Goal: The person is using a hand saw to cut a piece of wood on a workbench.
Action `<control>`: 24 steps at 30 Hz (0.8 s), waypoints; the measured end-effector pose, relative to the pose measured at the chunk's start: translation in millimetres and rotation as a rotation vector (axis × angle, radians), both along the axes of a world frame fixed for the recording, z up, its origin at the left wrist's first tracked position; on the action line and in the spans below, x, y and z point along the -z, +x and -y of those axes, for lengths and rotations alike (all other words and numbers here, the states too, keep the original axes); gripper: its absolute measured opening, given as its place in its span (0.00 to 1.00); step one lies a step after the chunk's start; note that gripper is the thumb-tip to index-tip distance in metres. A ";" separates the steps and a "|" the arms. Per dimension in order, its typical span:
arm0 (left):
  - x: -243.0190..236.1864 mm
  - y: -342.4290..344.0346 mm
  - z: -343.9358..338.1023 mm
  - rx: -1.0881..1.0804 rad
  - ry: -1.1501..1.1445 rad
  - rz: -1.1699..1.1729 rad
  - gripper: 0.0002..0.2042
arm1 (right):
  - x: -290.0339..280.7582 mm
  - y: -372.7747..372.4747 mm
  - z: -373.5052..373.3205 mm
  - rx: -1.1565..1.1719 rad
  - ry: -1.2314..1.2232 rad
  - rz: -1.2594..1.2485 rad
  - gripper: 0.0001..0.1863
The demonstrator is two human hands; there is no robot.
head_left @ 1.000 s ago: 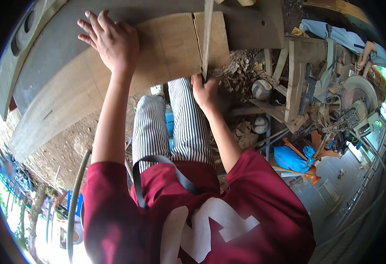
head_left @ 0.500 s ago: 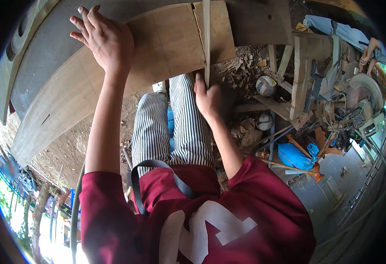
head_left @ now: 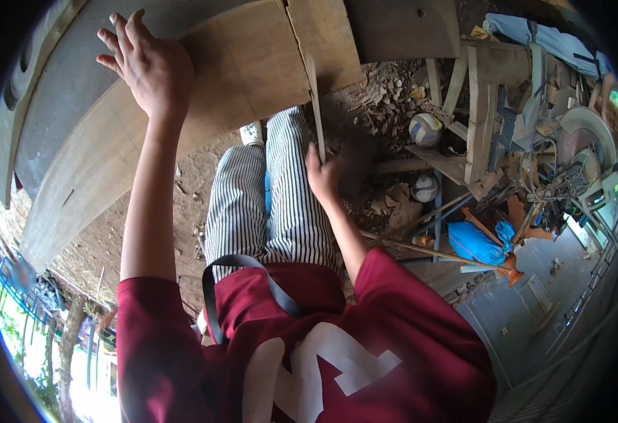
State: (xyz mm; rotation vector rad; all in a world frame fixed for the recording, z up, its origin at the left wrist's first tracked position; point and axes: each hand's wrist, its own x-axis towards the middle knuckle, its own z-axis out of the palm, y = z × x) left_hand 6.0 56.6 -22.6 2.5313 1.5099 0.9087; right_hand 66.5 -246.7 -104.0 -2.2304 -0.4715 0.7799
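Note:
My left hand (head_left: 155, 76) rests on a long curved plywood board (head_left: 238, 56) at the upper left, its fingers spread and raised at the tips. My right hand (head_left: 323, 170) is closed below the board, right of my striped-trousered legs, gripping a saw whose long thin blade (head_left: 314, 95) points up across the board's near edge, in line with a cut. Right of that cut is a shorter plywood section (head_left: 326, 39). The saw's handle is mostly hidden by my fingers. A dark sheet (head_left: 400, 28) lies beneath the plywood.
At the right are stacked wooden offcuts (head_left: 474, 120), a circular saw machine (head_left: 584, 144), two balls (head_left: 425, 129), a blue bag (head_left: 474, 243) and another person's bare arm (head_left: 601, 99) beside pale blue cloth. Dry leaves and dirt cover the ground below the board.
My right hand has drawn the saw back toward my body, so its tip now sits lower on the board. My left hand stays spread on the board, slightly further left in view.

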 end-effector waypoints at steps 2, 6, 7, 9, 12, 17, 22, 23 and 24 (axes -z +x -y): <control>1.2 -2.7 -0.4 -0.009 0.002 0.020 0.20 | 12.7 -13.8 76.1 0.025 -0.325 -0.106 0.20; 1.7 1.0 -2.3 -0.034 -0.011 0.025 0.20 | 12.2 -15.8 210.8 0.181 -0.468 -0.127 0.23; 1.6 3.1 0.5 -0.038 -0.022 0.018 0.20 | 8.1 -14.0 214.6 0.184 -0.479 -0.128 0.23; -5.6 2.5 0.7 -0.007 -0.005 0.001 0.19 | 6.2 -8.6 211.3 0.170 -0.643 -0.067 0.22; 1.9 2.7 -3.5 0.002 0.018 0.012 0.19 | -18.2 -1.1 109.8 0.318 -0.123 -0.003 0.23; 8.4 -2.7 -6.1 -0.012 0.049 0.016 0.18 | -67.7 24.4 -24.4 0.158 0.223 -0.182 0.20; 11.5 -3.7 -7.9 -0.019 0.038 -0.007 0.18 | -58.9 41.8 -74.1 -0.101 0.378 -0.206 0.19; 11.1 -2.8 -7.8 -0.011 0.042 -0.003 0.18 | -57.8 43.8 -78.6 -0.097 0.376 -0.204 0.19; 10.7 -1.9 -7.9 -0.004 0.045 0.000 0.18 | -56.9 45.0 -82.6 -0.124 0.388 -0.166 0.18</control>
